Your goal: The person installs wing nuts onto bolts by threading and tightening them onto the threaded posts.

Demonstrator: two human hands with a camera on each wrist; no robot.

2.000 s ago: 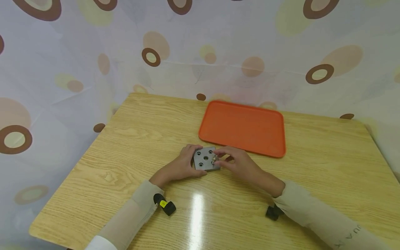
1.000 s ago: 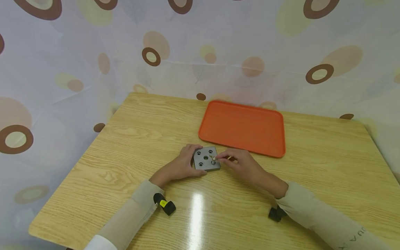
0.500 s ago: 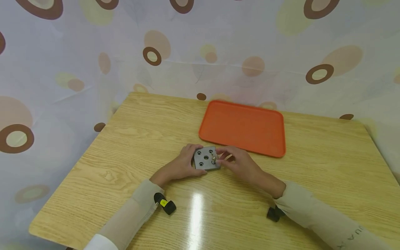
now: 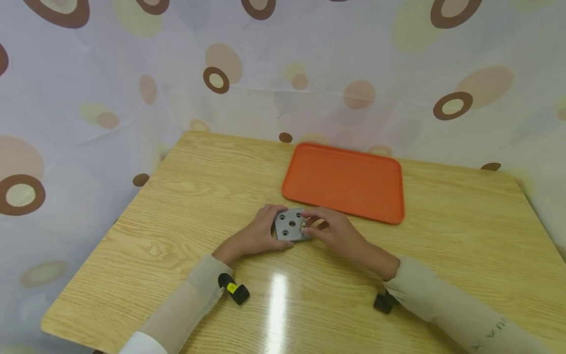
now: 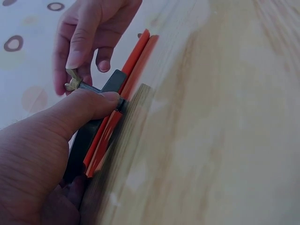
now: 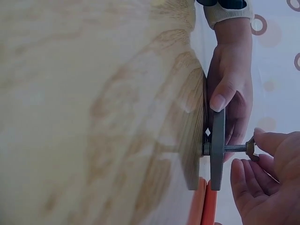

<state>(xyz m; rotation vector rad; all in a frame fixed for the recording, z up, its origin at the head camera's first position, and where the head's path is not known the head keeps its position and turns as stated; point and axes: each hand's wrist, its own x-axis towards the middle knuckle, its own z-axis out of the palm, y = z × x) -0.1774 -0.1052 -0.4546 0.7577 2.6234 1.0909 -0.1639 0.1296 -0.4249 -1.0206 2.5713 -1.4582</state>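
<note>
A square grey metal plate (image 4: 295,238) with several round holes lies close over the table in front of the person. My left hand (image 4: 254,237) grips it from the left, thumb on the near edge and fingers at the far edge. Through the hole near its right side stands a threaded bolt (image 6: 234,148), its head on the table side. On the bolt's upper end sits a brass-coloured wing nut (image 6: 251,147), clear of the plate's face. My right hand (image 4: 340,233) pinches the wing nut between thumb and fingers; the fingers partly cover it in the head view.
An orange tray (image 4: 342,182) lies behind the plate, toward the back of the wooden table (image 4: 199,187). A patterned cloth (image 4: 283,64) hangs behind and at the sides. A dark wrist camera (image 4: 233,289) hangs at the left sleeve.
The right hand's fingers draw back from the wing nut, then return and twist it; its wings change direction between frames. The left hand and plate hold still.
</note>
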